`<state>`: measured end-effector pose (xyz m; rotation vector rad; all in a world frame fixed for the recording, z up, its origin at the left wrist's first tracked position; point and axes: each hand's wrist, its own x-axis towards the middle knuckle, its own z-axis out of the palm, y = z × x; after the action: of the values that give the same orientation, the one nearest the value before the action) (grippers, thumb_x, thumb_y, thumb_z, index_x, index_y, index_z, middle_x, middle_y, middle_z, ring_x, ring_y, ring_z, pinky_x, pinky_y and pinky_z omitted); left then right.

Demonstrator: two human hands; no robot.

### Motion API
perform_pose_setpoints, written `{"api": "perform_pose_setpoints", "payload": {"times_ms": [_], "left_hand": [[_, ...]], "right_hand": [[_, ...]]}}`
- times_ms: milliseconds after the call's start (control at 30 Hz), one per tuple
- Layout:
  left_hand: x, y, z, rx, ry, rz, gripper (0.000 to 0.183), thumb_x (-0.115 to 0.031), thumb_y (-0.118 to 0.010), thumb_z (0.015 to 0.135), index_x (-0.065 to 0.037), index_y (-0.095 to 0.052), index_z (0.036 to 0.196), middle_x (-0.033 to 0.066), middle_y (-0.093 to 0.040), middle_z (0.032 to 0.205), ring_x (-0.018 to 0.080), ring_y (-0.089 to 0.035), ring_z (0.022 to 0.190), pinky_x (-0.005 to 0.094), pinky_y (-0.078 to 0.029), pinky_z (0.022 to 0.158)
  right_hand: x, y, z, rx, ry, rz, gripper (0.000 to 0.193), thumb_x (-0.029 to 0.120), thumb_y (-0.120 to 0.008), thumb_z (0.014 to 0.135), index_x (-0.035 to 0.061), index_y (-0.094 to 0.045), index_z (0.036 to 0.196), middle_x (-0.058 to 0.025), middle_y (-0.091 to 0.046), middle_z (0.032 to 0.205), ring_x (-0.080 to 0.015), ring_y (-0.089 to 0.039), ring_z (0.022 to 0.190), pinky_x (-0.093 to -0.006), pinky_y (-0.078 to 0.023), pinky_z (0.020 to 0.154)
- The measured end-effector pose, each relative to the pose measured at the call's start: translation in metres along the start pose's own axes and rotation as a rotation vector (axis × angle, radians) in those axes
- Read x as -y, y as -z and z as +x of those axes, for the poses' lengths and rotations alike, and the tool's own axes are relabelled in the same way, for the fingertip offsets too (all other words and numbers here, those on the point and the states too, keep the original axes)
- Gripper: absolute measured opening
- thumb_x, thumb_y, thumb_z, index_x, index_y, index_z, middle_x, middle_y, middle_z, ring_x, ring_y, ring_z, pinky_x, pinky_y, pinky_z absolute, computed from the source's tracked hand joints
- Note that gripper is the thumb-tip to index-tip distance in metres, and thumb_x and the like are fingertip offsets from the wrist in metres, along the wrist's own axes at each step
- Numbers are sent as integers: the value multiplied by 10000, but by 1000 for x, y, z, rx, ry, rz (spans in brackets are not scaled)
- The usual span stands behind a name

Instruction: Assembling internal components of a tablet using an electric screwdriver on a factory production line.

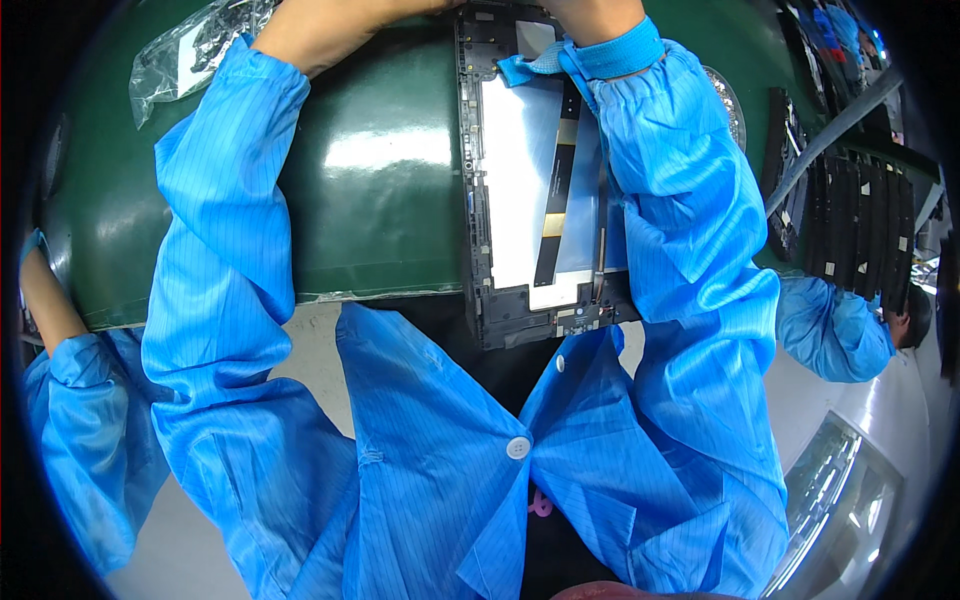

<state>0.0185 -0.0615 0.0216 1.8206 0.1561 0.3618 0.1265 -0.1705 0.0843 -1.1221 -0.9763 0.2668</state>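
An opened tablet-like device [515, 180] lies on the green table mat [385, 220], its black frame overhanging the near edge. Inside are a silvery plate and a black flat ribbon cable [559, 175] with gold-coloured bands. My left hand [335, 24] reaches across toward the device's far end. Just above that far end is my right hand [602, 16], with a blue wrist strap [620, 50] around the wrist. The upper edge of the head view cuts off the fingers of both hands, so their grip is hidden. My right sleeve covers part of the device's right side.
A clear plastic bag [190, 60] lies at the far left. Several black panels [860, 230] stand in a row on the right. A grey bar [835, 135] slants in front of them. Other people in blue sleeves are at the left [95, 420] and right [835, 325].
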Motion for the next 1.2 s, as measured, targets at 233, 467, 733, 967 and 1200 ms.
{"api": "perform_pose_setpoints", "payload": {"times_ms": [233,467,733,967,1200], "left_hand": [[-1,0,-5,-41,-23,86,87,-19,-731,819,68,-726,817,65,-668,740,117,-581,723,279,-474,660],[-1,-1,-2,-81,71,40,60,6,-724,794,66,-724,793,52,-669,724,106,-573,702,276,-467,647],[0,-3,-1,-51,51,13,52,18,-730,787,70,-723,786,58,-672,737,106,-573,715,267,-463,669],[24,33,3,46,-5,259,207,-96,-674,901,58,-725,1031,78,-718,945,139,-639,881,272,-499,830],[-74,-69,-91,-442,315,523,506,-405,-750,859,55,-573,976,253,-655,833,421,-666,744,473,-531,629]], "right_hand": [[-5,-5,-6,86,148,-30,208,122,-649,914,-22,-642,764,-34,-611,595,-97,-555,427,-253,-414,394],[5,-10,-5,42,43,-124,248,124,-643,912,-35,-639,721,-35,-599,561,-96,-560,430,-250,-418,398],[-10,1,-6,70,132,-50,243,117,-641,913,-29,-645,719,-26,-607,592,-83,-557,456,-246,-428,423],[-7,-6,3,84,108,-34,207,141,-680,933,4,-653,781,1,-599,607,-67,-542,478,-252,-397,425],[36,25,-1,-27,-57,-71,186,192,-723,929,10,-692,954,-34,-606,567,-104,-581,471,-264,-454,447]]}}
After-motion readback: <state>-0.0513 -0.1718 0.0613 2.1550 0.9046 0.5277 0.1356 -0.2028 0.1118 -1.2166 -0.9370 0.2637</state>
